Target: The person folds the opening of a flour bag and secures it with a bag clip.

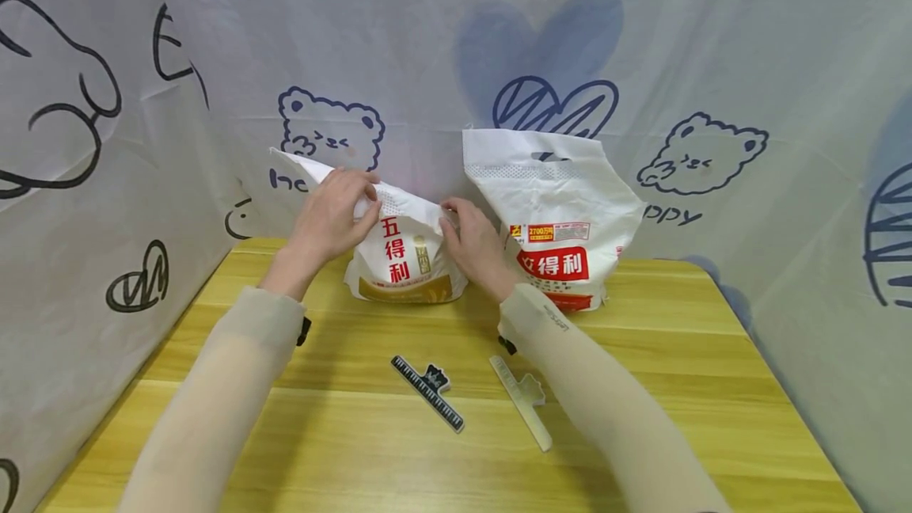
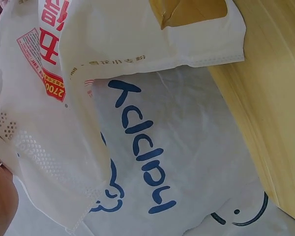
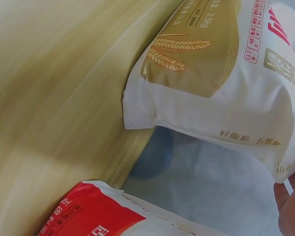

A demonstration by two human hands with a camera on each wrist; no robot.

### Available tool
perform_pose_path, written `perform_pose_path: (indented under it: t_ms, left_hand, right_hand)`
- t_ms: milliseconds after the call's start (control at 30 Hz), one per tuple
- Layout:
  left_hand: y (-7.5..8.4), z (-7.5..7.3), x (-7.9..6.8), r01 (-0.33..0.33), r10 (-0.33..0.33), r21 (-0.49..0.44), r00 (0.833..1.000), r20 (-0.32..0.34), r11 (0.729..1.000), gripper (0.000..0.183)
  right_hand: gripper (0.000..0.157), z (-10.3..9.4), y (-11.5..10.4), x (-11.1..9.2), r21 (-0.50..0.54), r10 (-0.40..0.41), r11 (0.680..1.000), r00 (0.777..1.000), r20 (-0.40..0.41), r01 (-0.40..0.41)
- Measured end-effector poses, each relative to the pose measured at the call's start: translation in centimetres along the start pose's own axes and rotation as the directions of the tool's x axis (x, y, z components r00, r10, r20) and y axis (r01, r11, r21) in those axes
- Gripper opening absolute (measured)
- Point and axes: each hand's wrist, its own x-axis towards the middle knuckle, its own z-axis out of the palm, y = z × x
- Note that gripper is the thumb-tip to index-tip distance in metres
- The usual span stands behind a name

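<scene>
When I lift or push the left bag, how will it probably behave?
The left bag will probably feel heavy: its lower part bulges, and its gold panel reads 2.5kg. Its top is likely floppy, as it slants and creases. On a gentle push it should not tip easily, because it stands on a broad bottom.

Gap between left bag and right bag obstructed by right hand, cloth behind, room over table between sleeves, black clip and pale clip there.
</scene>
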Motion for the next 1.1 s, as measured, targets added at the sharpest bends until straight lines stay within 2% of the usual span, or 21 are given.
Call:
perform_pose_path:
  t_ms: [167,333,567,833,1100]
  left_hand:
    - [0.0,0.3,0.3,0.030,-0.031,-0.024,0.998,-0.057,0.999,0.017]
    - [-0.2,0.6,0.4,0.039,-0.043,-0.050,0.996,-0.079,0.998,0.025]
    - [-0.3,1.0,0.6,0.028,-0.036,-0.067,0.992,-0.119,0.997,0.019]
    - [-0.4,1.5,1.0,0.034,-0.047,-0.077,0.983,-0.179,0.996,0.016]
    - [-0.6,1.5,1.5,0.077,-0.087,-0.066,0.981,-0.175,0.995,0.012]
  right_hand:
    - [0.034,0.3,0.2,0.2,0.026,-0.004,1.000,1.000,-0.018,0.004]
    - [0.034,0.4,0.2,0.2,0.052,0.005,0.999,0.999,-0.034,-0.003]
    - [0.031,0.6,0.2,0.4,0.098,-0.010,0.995,0.997,-0.079,0.018]
    - [0.028,0.9,0.6,0.8,0.091,-0.026,0.995,0.992,-0.123,0.037]
    - [0.024,0.6,0.7,1.5,0.092,0.036,0.995,0.993,-0.111,-0.026]
